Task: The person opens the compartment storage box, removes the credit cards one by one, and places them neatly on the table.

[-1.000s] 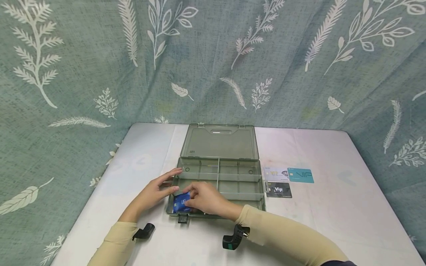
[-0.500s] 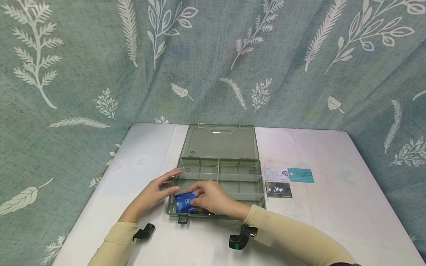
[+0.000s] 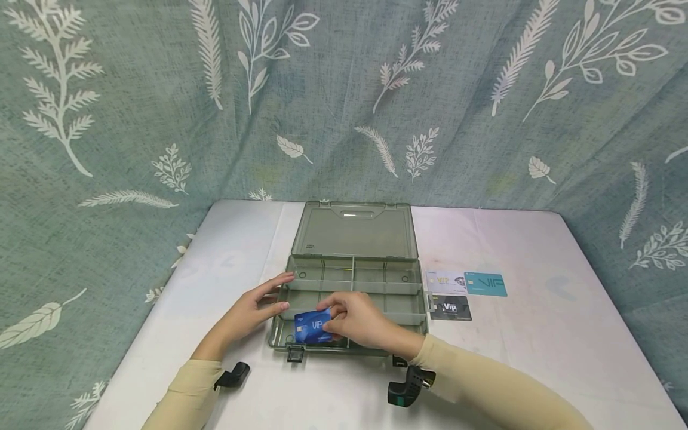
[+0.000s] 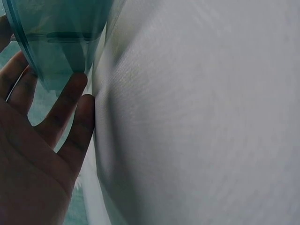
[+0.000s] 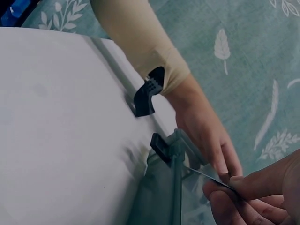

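A blue VIP card (image 3: pixel 310 327) is pinched between the thumb and fingers of my right hand (image 3: pixel 357 321), over the front left compartment of a green translucent divided box (image 3: pixel 384 303). From the right wrist view the card (image 5: pixel 211 177) appears edge-on, close to the box's front wall. My left hand (image 3: pixel 251 309) lies against the box's left side with fingers spread. In the left wrist view those fingers (image 4: pixel 65 105) are mostly straight beside the box wall (image 4: pixel 61 42). The box's lid (image 3: pixel 355 230) is folded back behind it.
Right of the box lie a white VIP card (image 3: pixel 446 280), a teal VIP card (image 3: pixel 485 284) and a black Vip card (image 3: pixel 451 307). Two dark latches stick out at the box's front, one being the left latch (image 3: pixel 295 353). A leaf-patterned curtain (image 3: pixel 344 107) rises behind the white table (image 3: pixel 537 334).
My right hand has moved to the right along the front compartments, carrying the blue card with it. More of the card's face shows now. The left hand has stayed put.
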The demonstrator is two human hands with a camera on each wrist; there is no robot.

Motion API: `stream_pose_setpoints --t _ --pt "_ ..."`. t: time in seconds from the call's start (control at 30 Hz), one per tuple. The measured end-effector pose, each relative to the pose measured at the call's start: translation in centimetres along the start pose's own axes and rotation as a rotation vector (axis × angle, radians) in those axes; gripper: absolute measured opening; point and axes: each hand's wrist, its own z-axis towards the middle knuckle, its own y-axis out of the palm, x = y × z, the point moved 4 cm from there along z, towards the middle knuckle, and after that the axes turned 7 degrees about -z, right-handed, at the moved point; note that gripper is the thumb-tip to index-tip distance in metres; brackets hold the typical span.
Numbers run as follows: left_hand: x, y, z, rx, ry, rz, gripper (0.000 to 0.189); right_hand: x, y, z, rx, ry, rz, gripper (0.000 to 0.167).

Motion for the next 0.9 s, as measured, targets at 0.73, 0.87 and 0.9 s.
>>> stream_pose_setpoints --t 0.73,0.87,0.9 --pt "0.2 0.0 0.0 0.0 0.021 0.014 0.059 1.8 -2.9 -2.6 -0.001 0.025 0.077 0.031" --pt "0.2 0.0 -0.1 0.0 0.013 0.017 0.059 2.0 -3.6 -3.0 0.016 0.028 0.083 0.03" --pt "0.2 0.0 -0.1 0.0 0.009 0.018 0.059 2.1 -3.7 -3.1 0.021 0.028 0.082 0.03"
